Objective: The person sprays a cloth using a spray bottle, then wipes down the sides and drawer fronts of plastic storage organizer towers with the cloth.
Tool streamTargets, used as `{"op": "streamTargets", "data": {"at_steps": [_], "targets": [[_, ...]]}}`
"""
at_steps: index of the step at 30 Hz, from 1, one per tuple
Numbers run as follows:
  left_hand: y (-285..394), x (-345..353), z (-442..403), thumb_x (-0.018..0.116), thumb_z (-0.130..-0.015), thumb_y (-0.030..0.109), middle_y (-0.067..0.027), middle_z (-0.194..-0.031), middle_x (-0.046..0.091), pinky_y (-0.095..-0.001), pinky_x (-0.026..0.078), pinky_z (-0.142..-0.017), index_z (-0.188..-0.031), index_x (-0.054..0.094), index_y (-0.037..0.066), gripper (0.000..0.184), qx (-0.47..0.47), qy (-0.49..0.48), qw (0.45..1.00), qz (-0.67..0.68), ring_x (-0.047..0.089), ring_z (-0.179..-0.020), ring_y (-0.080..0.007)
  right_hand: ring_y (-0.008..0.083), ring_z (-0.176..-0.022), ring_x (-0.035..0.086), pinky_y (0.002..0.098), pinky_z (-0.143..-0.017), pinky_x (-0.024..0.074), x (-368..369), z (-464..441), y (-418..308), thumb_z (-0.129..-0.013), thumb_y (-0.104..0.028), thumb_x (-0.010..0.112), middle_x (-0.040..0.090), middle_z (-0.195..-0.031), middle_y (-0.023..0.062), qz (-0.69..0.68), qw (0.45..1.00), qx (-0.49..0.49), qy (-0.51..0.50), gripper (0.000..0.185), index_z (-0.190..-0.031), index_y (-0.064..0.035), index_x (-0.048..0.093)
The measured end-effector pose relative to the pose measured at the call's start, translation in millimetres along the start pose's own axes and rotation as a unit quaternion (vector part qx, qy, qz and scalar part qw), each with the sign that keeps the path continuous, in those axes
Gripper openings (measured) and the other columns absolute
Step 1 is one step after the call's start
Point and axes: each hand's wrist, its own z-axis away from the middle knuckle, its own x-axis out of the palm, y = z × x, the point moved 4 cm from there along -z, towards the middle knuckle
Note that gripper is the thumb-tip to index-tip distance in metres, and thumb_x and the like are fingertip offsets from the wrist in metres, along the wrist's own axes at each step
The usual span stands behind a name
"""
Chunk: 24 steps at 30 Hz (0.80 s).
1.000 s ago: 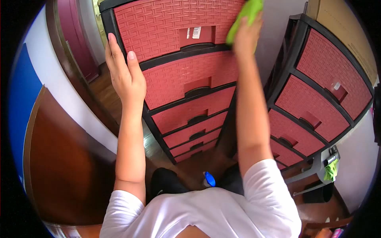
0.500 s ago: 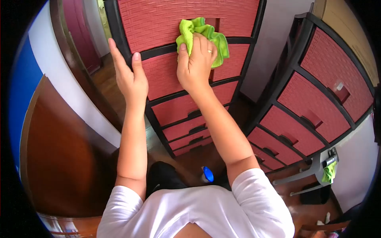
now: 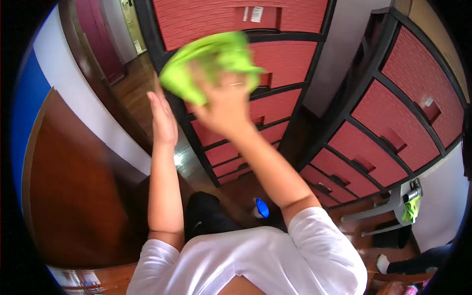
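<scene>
One green cloth [image 3: 232, 49]: is held up before the red drawer unit [image 3: 290, 61], toward its left side.
Right hand [image 3: 222, 105]: the cloth is clenched in the grip; both are blurred.
Left hand [image 3: 164, 124]: nothing is grasped; it is held upright, outstretched, beside the unit's left edge.

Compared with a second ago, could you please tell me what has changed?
The right hand has carried the green cloth from the right edge of the nearer drawer unit to its left side; the left hand has moved lower. The cloth stayed held, the drawers shut.
</scene>
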Motion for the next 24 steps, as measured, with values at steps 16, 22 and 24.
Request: {"op": "streamTargets", "data": {"at_steps": [16, 22, 24], "targets": [[6, 22, 8, 0.062, -0.088, 0.024, -0.0147, -0.129, 0.047, -0.0326, 0.035, -0.099, -0.138, 0.027, -0.001, 0.066, 0.105, 0.122, 0.966, -0.202, 0.047, -0.116, -0.0218, 0.0439, -0.117, 0.035, 0.0588, -0.095, 0.0271, -27, 16, 86, -0.073, -0.038, 0.064, 0.037, -0.13, 0.0253, 0.037, 0.983, 0.126, 0.125, 0.065, -0.133, -0.018, 0.046], [-5, 22, 6, 0.063, -0.087, 0.022, -0.0163, -0.126, 0.049, -0.0328, 0.036, -0.098, -0.135, 0.033, 0.0, 0.06, 0.163, 0.185, 0.94, -0.235, 0.049, -0.114, -0.0221, 0.0414, -0.136, 0.012, 0.0544, -0.109, 0.01, 28, 49, 32, -0.075, -0.025, 0.056, 0.017, -0.147, 0.0218, -0.032, 0.996, 0.08, 0.01, 0.05, -0.124, -0.0102, 0.054], [-6, 18, 7, 0.062, -0.088, 0.02, -0.0164, -0.127, 0.049, -0.033, 0.036, -0.097, -0.136, 0.032, -0.001, 0.06, 0.144, 0.177, 0.958, -0.173, 0.049, -0.114, -0.0225, 0.0412, -0.131, 0.027, 0.0574, -0.106, 0.0189, 41, 75, 14, -0.071, -0.026, 0.058, 0.037, -0.138, 0.0191, -0.044, 0.998, -0.034, -0.025, 0.053, -0.123, -0.0149, 0.055]]}}
